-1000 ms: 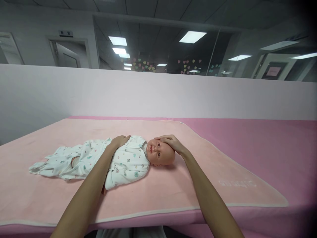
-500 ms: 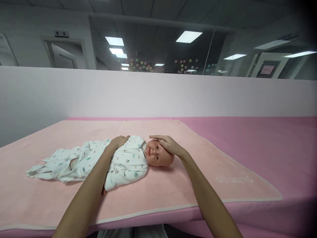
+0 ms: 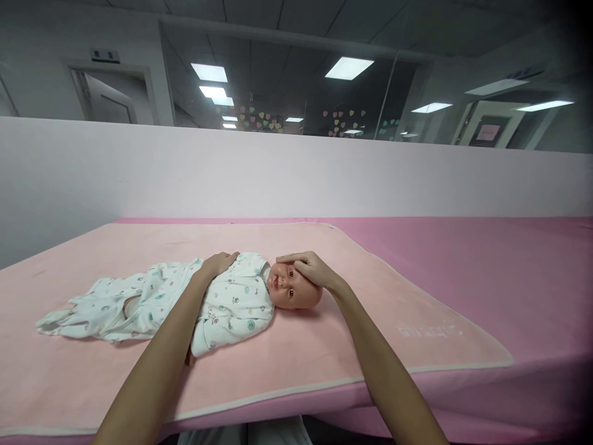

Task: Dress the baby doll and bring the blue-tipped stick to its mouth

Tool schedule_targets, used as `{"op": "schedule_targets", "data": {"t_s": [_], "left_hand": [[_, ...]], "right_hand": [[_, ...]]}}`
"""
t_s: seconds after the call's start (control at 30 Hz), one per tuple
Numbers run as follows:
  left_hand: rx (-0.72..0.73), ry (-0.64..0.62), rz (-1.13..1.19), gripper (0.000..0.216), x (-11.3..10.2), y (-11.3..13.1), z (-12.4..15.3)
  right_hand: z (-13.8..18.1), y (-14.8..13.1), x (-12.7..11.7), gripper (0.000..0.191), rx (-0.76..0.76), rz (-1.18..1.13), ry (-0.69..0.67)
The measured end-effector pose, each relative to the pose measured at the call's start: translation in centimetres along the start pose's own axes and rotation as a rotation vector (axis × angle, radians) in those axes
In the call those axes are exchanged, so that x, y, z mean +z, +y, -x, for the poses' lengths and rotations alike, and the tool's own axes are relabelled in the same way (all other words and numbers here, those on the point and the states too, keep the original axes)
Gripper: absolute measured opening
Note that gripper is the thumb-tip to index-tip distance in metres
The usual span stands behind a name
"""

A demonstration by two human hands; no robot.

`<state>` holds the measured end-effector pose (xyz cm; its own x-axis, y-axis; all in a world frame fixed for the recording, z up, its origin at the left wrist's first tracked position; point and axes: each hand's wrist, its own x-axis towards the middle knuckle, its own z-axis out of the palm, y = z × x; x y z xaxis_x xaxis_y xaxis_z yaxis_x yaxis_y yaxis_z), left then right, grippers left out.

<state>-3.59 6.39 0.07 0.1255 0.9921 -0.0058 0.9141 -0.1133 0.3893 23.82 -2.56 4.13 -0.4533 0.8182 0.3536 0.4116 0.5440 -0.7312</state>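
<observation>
A baby doll [image 3: 287, 285] in a white patterned sleepsuit [image 3: 231, 303] lies on its back on a light pink blanket [image 3: 301, 352], head to the right and legs stretched to the left. My left hand [image 3: 217, 263] rests flat on the doll's chest, fingers laid over the far shoulder. My right hand [image 3: 308, 267] cups the top of the doll's head, fingers curved over the forehead. Neither hand lifts the doll off the blanket.
The blanket covers a darker pink padded table [image 3: 509, 272] that runs off to the right. A white partition wall [image 3: 296, 173] stands right behind the table, with glass panels and ceiling lights above it. The table's near edge is just below my forearms.
The doll and both hands sit slightly further left in view as the camera shifted. My right fingers have slid a little further over the forehead. The left hand has stayed on the chest.
</observation>
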Motion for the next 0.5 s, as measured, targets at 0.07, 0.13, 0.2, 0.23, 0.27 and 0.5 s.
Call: {"op": "schedule_targets", "data": {"t_s": [0.07, 0.13, 0.2, 0.23, 0.27, 0.5], "left_hand": [[-0.005, 0.001, 0.002, 0.068, 0.01, 0.00, 0.00], [-0.004, 0.000, 0.003, 0.069, 0.01, -0.01, 0.03], [-0.002, -0.001, 0.003, 0.069, 0.01, 0.00, 0.07], [-0.002, -0.001, 0.002, 0.069, 0.01, 0.01, 0.09], [-0.001, -0.001, 0.001, 0.069, 0.00, 0.01, 0.11], [0.000, 0.004, -0.004, 0.070, 0.01, -0.02, -0.02]], "right_hand": [[0.00, 0.10, 0.02, 0.041, 0.000, 0.003, 0.014], [0.00, 0.19, 0.04, 0.042, 0.001, 0.005, 0.023], [-0.02, 0.26, 0.06, 0.041, 0.007, -0.001, 0.026], [-0.04, 0.29, 0.06, 0.041, 0.010, -0.006, 0.025], [-0.06, 0.32, 0.06, 0.040, 0.012, -0.009, 0.023], [0.07, 0.29, 0.01, 0.038, 0.005, -0.005, 0.014]]}}
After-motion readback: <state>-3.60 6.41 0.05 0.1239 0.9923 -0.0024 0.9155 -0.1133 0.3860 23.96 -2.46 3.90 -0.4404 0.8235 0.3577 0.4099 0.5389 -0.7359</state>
